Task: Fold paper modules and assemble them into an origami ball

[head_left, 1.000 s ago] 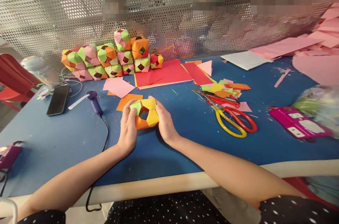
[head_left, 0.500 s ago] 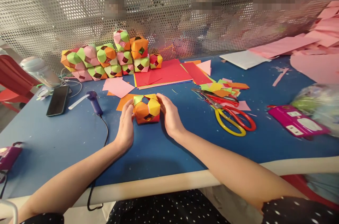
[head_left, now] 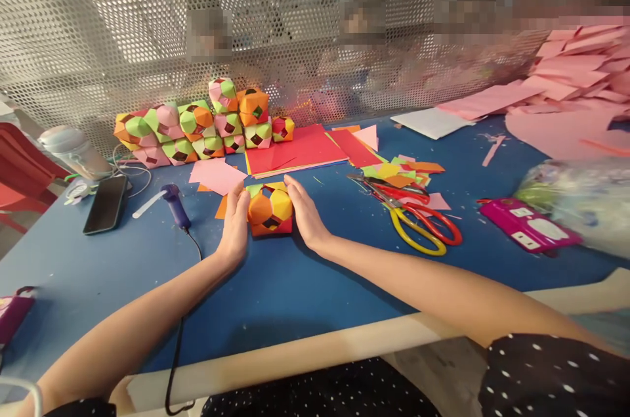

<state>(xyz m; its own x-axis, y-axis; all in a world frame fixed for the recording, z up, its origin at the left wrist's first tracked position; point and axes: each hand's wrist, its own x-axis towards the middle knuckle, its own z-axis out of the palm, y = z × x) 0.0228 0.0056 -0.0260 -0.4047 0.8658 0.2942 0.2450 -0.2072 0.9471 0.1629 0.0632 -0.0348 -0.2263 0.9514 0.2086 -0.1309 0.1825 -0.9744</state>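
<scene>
A folded paper cube (head_left: 270, 209) in orange, yellow, green and red rests on the blue table (head_left: 315, 285). My left hand (head_left: 235, 223) presses flat against its left side and my right hand (head_left: 304, 213) against its right side, fingers stretched along the faces. Both hands clasp the cube between them. Behind, a stack of similar paper cubes (head_left: 197, 121) stands against the perforated metal screen.
Red and coloured paper sheets (head_left: 295, 148) lie behind the cube. Red and yellow scissors (head_left: 418, 220) lie to the right, a pink power strip (head_left: 526, 230) further right. A purple glue gun (head_left: 174, 203), a phone (head_left: 105, 203) and a bottle (head_left: 73, 151) are at left. Pink paper (head_left: 566, 88) piles at far right.
The cube was turned over from tilted in my hands to standing on the table, pressed between both palms. The view shifted slightly down and left.
</scene>
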